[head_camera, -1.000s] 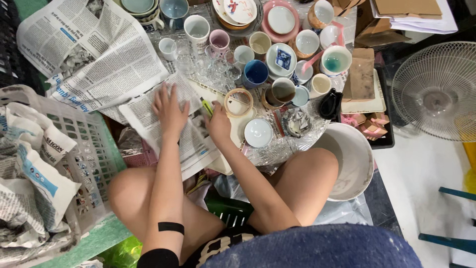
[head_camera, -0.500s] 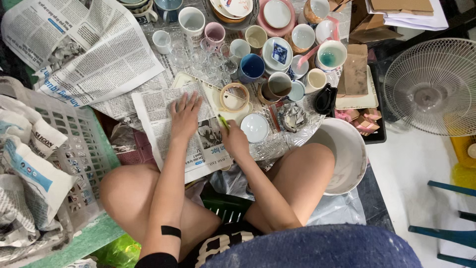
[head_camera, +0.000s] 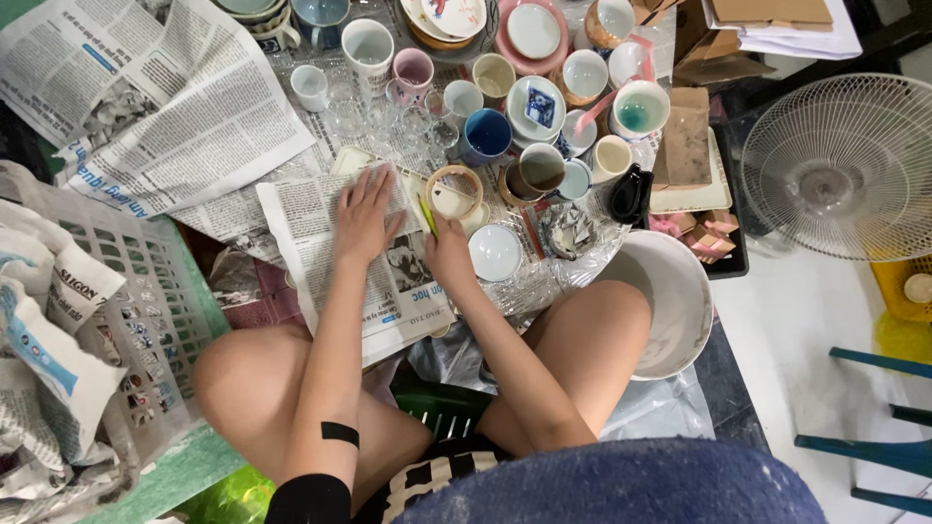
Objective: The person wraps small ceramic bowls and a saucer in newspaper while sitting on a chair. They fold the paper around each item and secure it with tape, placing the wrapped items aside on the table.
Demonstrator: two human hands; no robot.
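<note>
Left hand (head_camera: 364, 215) laid flat, fingers spread, on a newspaper sheet (head_camera: 340, 267) spread between the knees | right hand (head_camera: 449, 254) closed on the sheet's right edge, a green pen (head_camera: 426, 215) held in its fingers | sheet's long axis runs away from the body | small white dish (head_camera: 495, 251) just beside the right hand.

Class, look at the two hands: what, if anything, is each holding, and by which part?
The left hand holds nothing; it lies flat on the newspaper. The right hand rests at the paper's right edge; whether it grips anything cannot be told.
</note>
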